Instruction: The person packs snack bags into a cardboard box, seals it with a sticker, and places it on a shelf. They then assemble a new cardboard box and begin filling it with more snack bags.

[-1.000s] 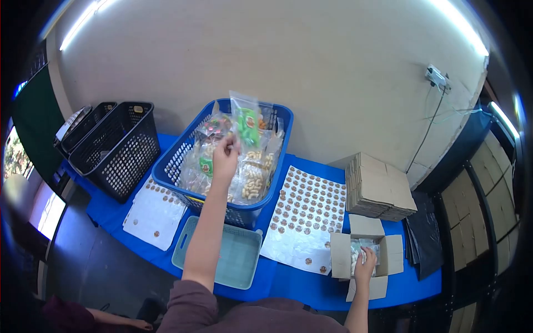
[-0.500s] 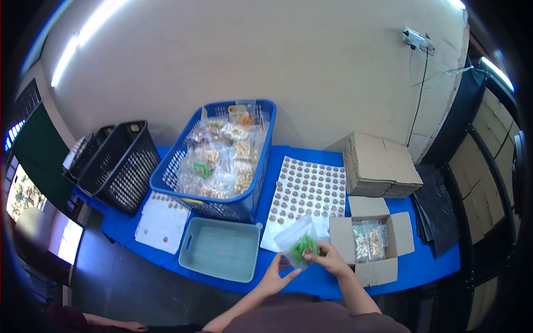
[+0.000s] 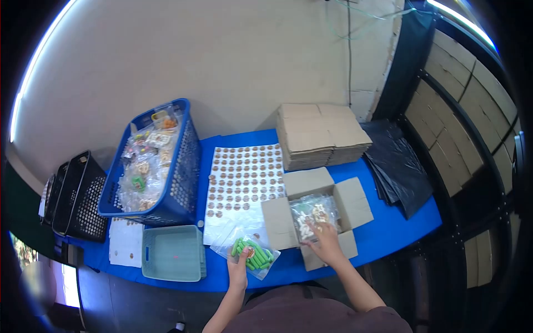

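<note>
My left hand [image 3: 238, 271] pinches the edge of a clear plastic bag [image 3: 260, 256] of green stick-shaped pieces, with a round sticker on its front. The bag is over the table's front edge, beside a sheet of round stickers [image 3: 244, 183]. My right hand [image 3: 326, 244] reaches into an open cardboard box [image 3: 348, 208]. Its fingers are apart and lie on clear bags of pale pieces [image 3: 313, 211] inside. The box flaps are folded outward.
A blue basket [image 3: 186, 161] full of packed bags stands left of the sheet. Near it are a grey-green tray [image 3: 173, 272], black baskets [image 3: 86, 205] and another sticker sheet [image 3: 125, 244]. Flattened cartons [image 3: 322, 130] and black plastic bags [image 3: 397, 166] lie right.
The view has swung to the right. My right hand has let go of the bag of green pieces and moved into the cardboard box. My left hand now holds that bag alone.
</note>
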Demonstrator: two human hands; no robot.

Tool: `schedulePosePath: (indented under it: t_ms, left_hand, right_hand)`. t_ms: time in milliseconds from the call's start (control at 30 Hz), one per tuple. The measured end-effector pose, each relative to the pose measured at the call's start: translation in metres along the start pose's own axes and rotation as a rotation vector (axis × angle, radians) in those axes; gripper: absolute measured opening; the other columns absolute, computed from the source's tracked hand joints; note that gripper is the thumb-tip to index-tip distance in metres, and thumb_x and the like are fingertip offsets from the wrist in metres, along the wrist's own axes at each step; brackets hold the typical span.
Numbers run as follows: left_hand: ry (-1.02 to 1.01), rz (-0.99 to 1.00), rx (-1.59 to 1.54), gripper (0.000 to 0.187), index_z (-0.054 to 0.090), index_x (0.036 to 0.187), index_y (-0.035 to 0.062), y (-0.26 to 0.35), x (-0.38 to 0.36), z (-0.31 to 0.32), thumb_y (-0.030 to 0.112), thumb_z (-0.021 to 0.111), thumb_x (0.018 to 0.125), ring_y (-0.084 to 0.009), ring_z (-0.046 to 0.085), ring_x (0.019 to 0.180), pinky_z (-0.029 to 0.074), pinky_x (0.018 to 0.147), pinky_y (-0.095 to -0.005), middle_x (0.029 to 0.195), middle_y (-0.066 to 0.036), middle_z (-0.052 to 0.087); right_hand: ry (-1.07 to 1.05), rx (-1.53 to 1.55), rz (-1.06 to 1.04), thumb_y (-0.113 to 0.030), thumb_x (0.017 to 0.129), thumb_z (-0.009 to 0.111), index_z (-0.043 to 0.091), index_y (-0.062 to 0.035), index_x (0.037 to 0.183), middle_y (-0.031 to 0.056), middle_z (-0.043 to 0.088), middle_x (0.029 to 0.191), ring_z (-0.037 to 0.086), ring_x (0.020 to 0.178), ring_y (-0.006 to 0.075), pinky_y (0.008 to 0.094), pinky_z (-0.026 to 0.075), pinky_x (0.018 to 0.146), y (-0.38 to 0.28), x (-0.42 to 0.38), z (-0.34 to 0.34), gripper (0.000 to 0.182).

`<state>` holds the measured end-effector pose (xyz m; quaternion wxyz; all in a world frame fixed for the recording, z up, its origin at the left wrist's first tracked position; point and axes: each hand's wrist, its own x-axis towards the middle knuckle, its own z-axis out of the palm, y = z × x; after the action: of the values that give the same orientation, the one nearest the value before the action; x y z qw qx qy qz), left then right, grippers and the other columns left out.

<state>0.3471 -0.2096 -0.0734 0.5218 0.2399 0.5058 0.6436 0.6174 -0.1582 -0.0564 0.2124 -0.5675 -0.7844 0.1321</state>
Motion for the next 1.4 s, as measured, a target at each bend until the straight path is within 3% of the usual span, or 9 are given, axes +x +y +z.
schedulePosePath:
  t_ms: [133,233,367,467,633,900,1267,1333,1400]
  left_hand:
    - [0.005,0.077,0.063,0.063,0.031,0.135,0.001,-0.016,-0.009,0.044,0.008,0.07,0.085,-0.0215,0.051,0.113,0.046,0.093,-0.0324,0.126,-0.015,0.045]
    - [0.027,0.075,-0.018,0.064,0.032,0.133,0.0012,-0.02,-0.013,0.07,0.006,0.072,0.083,-0.0224,0.05,0.114,0.048,0.091,-0.0325,0.127,-0.016,0.043]
    - [-0.039,0.026,0.05,0.06,0.036,0.128,0.0004,-0.022,-0.023,0.083,0.007,0.073,0.082,-0.0177,0.061,0.096,0.052,0.082,-0.0294,0.107,-0.012,0.057]
    - [-0.225,0.043,0.19,0.052,0.045,0.122,-0.0006,-0.009,-0.042,0.096,0.011,0.075,0.082,-0.0154,0.063,0.088,0.052,0.08,-0.029,0.096,-0.008,0.061]
    - [-0.275,0.038,0.356,0.038,0.055,0.112,-0.0004,-0.01,-0.051,0.115,0.015,0.074,0.083,-0.0119,0.061,0.089,0.05,0.079,-0.0267,0.096,-0.008,0.063]
    - [-0.31,0.051,0.328,0.035,0.056,0.111,-0.0004,-0.013,-0.049,0.141,0.014,0.073,0.084,-0.0108,0.061,0.089,0.05,0.079,-0.0259,0.098,-0.007,0.064]
    - [-0.309,0.096,0.3,0.04,0.051,0.118,-0.002,-0.025,-0.036,0.156,0.016,0.07,0.087,-0.0126,0.06,0.094,0.05,0.081,-0.0269,0.105,-0.009,0.062]
    - [-0.319,0.104,0.266,0.04,0.052,0.118,-0.0018,-0.026,-0.028,0.163,0.017,0.069,0.088,-0.0127,0.06,0.095,0.05,0.082,-0.0271,0.106,-0.009,0.062]
    - [-0.329,0.106,0.231,0.04,0.052,0.118,-0.0015,-0.026,-0.02,0.171,0.018,0.069,0.088,-0.0129,0.06,0.096,0.05,0.082,-0.0272,0.106,-0.009,0.062]
  right_hand:
    - [0.342,0.143,0.182,-0.024,0.091,0.06,0.058,-0.0101,0.127,0.0157,0.054,0.122,0.046,0.112,0.0358,0.0449,0.036,0.099,0.054,-0.025,-0.023,0.038]
    - [0.28,0.278,0.224,-0.02,0.09,0.06,0.062,-0.009,0.12,0.0136,0.056,0.118,0.046,0.111,0.036,0.0452,0.036,0.098,0.08,-0.025,-0.035,0.032]
    - [0.394,0.083,0.071,-0.016,0.087,0.062,0.065,-0.0079,0.112,0.0127,0.058,0.115,0.048,0.111,0.0348,0.0448,0.037,0.098,0.104,-0.031,-0.021,0.027]
    - [0.291,0.054,-0.039,-0.012,0.084,0.063,0.065,-0.0082,0.109,0.0127,0.058,0.116,0.049,0.112,0.033,0.0447,0.037,0.097,0.112,-0.034,-0.013,0.026]
    - [-0.027,0.188,-0.271,-0.016,0.085,0.062,0.063,-0.0118,0.114,0.0082,0.059,0.117,0.051,0.111,0.0284,0.0423,0.036,0.097,0.112,-0.045,0.001,0.029]
    - [-0.15,0.363,-0.357,-0.011,0.083,0.065,0.063,-0.0119,0.113,0.0069,0.062,0.112,0.056,0.101,0.027,0.0378,0.043,0.088,0.112,-0.064,0.007,0.03]
    - [-0.408,0.373,-0.29,-0.006,0.079,0.067,0.072,-0.0091,0.097,0.01,0.065,0.084,0.06,0.082,0.0285,0.037,0.048,0.077,0.115,-0.062,-0.02,0.018]
    - [-0.561,0.406,-0.077,-0.011,0.084,0.066,0.073,-0.0073,0.096,0.011,0.067,0.084,0.062,0.08,0.0262,0.0353,0.049,0.073,0.111,-0.056,-0.025,0.014]
    - [-0.408,0.495,-0.036,-0.014,0.086,0.065,0.073,-0.0063,0.094,0.0115,0.068,0.084,0.063,0.081,0.0246,0.0344,0.05,0.073,0.105,-0.04,-0.045,0.013]
